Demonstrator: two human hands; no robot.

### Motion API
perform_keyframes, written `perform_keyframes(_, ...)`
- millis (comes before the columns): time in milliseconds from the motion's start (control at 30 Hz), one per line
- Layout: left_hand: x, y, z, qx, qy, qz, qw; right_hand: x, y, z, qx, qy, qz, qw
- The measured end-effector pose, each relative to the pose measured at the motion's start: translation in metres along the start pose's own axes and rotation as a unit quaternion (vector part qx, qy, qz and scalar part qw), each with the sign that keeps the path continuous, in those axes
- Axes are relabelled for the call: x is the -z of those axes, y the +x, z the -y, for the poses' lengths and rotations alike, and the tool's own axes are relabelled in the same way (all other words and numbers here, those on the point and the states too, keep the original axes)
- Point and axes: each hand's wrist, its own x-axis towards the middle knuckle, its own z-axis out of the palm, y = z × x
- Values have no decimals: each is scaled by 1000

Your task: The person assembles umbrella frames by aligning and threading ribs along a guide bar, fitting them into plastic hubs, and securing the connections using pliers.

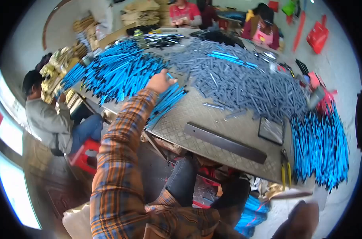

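My left hand (160, 82), at the end of an orange plaid sleeve, lies over the near right edge of a pile of thin blue rods with black ends (117, 71). Its thumb stands apart from the fingers, and no rod shows clearly in its grasp. A smaller bundle of the same blue rods (167, 101) lies just below the hand, by the table edge. To its right spreads a broad heap of short grey tubes (244, 79), with a few blue rods (232, 58) on top. A brown blur at the lower right seems to be my right hand (302, 221); its fingers are smeared.
On the metal table (173, 123) lie a dark flat bar (225, 142), a shallow dark tray (271, 130) and yellow-handled pliers (285, 169). More blue rods (320, 147) hang over the right end. One person (49, 115) sits at the left; others work across the table.
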Motion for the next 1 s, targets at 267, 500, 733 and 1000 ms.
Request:
perform_keyframes(267, 18, -74, -10, -111, -31, -127, 985, 8, 37, -1, 177, 103, -110, 973)
perform_keyframes(500, 36, -150, -17, -91, -92, -121, 984, 47, 38, 38, 268, 179, -157, 933)
perform_keyframes(733, 11, -221, -11, -118, -146, -112, 976, 75, 54, 98, 351, 245, -211, 879)
perform_keyframes(1000, -2, -245, -15, -167, -205, -97, 959, 113, 99, 160, 424, 240, -250, 837)
